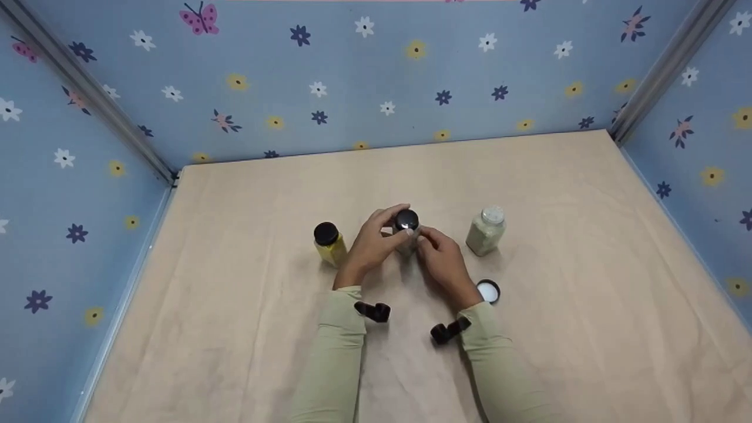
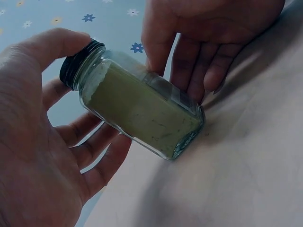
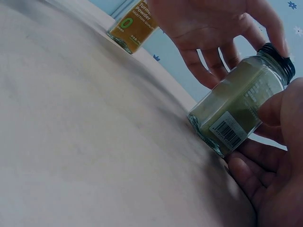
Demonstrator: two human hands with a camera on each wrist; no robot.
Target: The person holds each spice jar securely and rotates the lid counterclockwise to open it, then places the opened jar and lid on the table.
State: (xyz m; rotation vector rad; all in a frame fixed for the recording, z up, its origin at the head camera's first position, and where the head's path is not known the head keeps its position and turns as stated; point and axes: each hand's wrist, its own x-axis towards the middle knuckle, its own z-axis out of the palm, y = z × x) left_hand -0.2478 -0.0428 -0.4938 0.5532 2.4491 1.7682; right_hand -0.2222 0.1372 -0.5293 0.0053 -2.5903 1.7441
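Observation:
A glass spice jar of greenish powder, with a black lid, stands between the two hands at mid-table. My left hand grips that lid with thumb and fingers. On the jar's other side, my right hand holds the glass body between thumb and fingers. A barcode label shows on the jar in the right wrist view. To the left is a turmeric powder jar with a black lid. A jar of pale green contents stands to the right, its black screw lid off.
A loose black lid lies with its white inside up, beside the right wrist. The cloth-covered table is bounded by a flowered blue back wall and side panels. Each wrist wears a black camera mount.

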